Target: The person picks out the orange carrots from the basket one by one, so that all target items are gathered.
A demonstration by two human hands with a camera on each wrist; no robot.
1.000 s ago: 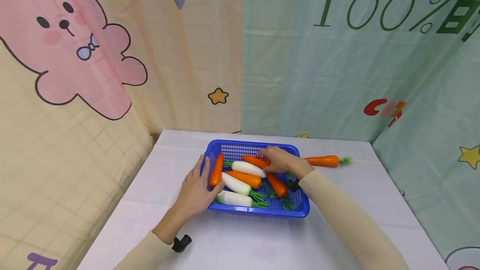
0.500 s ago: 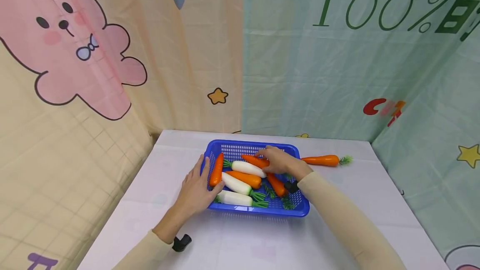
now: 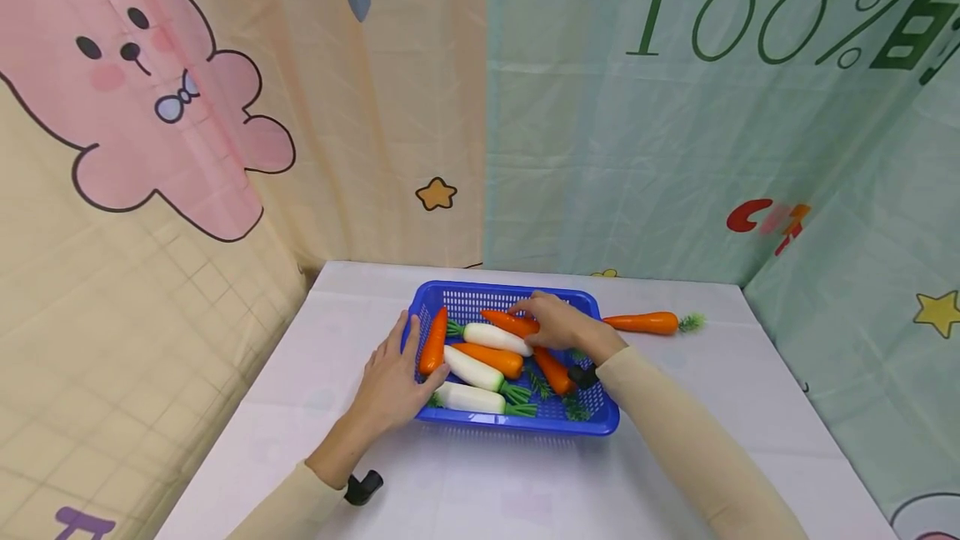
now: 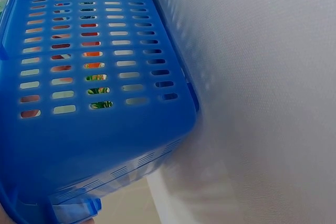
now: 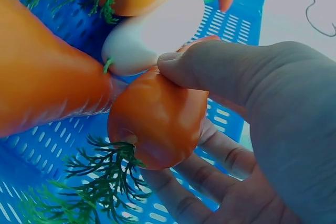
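A blue perforated plastic basket [image 3: 517, 425] holds several carrots and white radishes with green tops. In the head view my left hand [image 3: 393, 377] rests on its left rim, fingers spread and fairly straight, the thumb reaching inside near an upright-lying carrot [image 3: 433, 344]. The left wrist view shows mostly the basket's slotted outer side [image 4: 94, 135]. My right hand [image 3: 558, 323] is inside at the back right. It grips an orange carrot [image 5: 157, 116], thumb on top and fingers beneath, as the right wrist view shows. A white radish [image 5: 152, 30] lies against that carrot.
Another carrot [image 3: 645, 322] lies on the white table [image 3: 517, 490], just right of the basket. Inside the basket, a carrot [image 3: 555, 372] lies under my right wrist and a radish [image 3: 472, 397] along the front wall. Printed curtains [image 3: 600, 157] enclose the table.
My right hand and forearm have shifted very slightly left, the gripped carrot with them. The left hand and the basket look unmoved.
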